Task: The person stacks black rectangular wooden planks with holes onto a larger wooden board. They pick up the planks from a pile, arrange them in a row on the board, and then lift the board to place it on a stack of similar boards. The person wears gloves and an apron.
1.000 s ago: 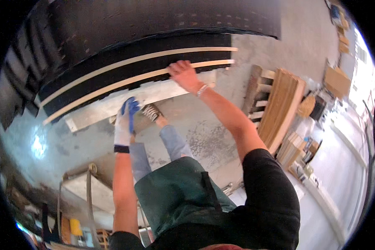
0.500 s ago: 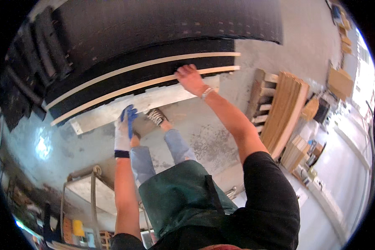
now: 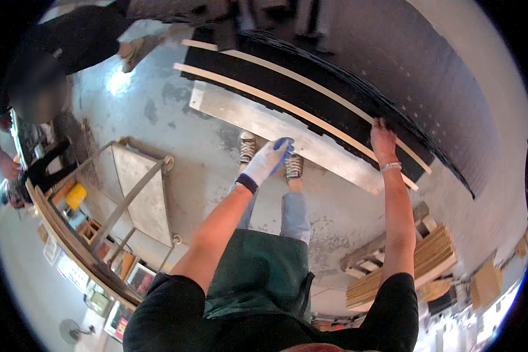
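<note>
Two long, pale wooden strips lie on a black sheet: the near strip (image 3: 287, 107) and the far strip (image 3: 320, 88). My bare right hand (image 3: 383, 142), with a band at its wrist, reaches over the near strip. Its bent fingers close on the far strip toward its right end; the fingertips are partly hidden. A pale, flat board (image 3: 246, 115) lies along the sheet's near edge. My left hand (image 3: 271, 157), in a white glove with blue fingers, hovers at the board's near side. Those fingers are curled together, with nothing visible in them.
Beyond the strips spreads a large dark sheet (image 3: 410, 70). A flat trolley (image 3: 139, 188) stands at left, near a wooden-edged shelf (image 3: 79, 240). Stacked brown slats (image 3: 408, 264) rest by a pallet (image 3: 364, 258) at lower right. Another person's dark-clothed arm or leg (image 3: 85, 38) enters at upper left.
The view has turned, so the strips now slant down to the right. My right hand has gone from the near strip to the far one. Another person has come into view.
</note>
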Demonstrator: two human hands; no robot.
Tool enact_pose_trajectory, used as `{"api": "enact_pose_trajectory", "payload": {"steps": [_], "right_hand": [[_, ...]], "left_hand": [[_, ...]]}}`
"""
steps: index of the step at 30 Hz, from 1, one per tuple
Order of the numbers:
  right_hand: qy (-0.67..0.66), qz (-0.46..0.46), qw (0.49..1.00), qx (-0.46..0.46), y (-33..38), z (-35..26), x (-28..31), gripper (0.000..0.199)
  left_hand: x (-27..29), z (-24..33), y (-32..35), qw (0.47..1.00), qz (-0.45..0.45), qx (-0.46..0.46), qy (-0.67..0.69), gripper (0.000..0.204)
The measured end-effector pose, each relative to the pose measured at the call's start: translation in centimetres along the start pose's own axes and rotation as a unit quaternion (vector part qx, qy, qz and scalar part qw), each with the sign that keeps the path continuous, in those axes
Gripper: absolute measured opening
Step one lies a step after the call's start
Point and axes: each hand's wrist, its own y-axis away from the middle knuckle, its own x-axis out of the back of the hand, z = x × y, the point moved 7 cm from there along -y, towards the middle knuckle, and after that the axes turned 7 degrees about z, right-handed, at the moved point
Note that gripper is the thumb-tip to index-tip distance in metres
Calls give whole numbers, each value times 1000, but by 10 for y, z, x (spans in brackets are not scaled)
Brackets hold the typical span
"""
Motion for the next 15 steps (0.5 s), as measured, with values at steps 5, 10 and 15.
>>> {"api": "enact_pose_trajectory", "payload": {"steps": [5,10,15], "right_hand": [[12,-1,1000,6,-5,-8,0,22],[49,18,998,22,-15,-7,8,21],[44,14,999,14,-13,-6,12,32]], "left_hand": [[10,1,14,995,27,85,-33,41],[24,24,28,965,9,-107,-237,34],[50,43,70,940,69,-98,-319,35]]}}
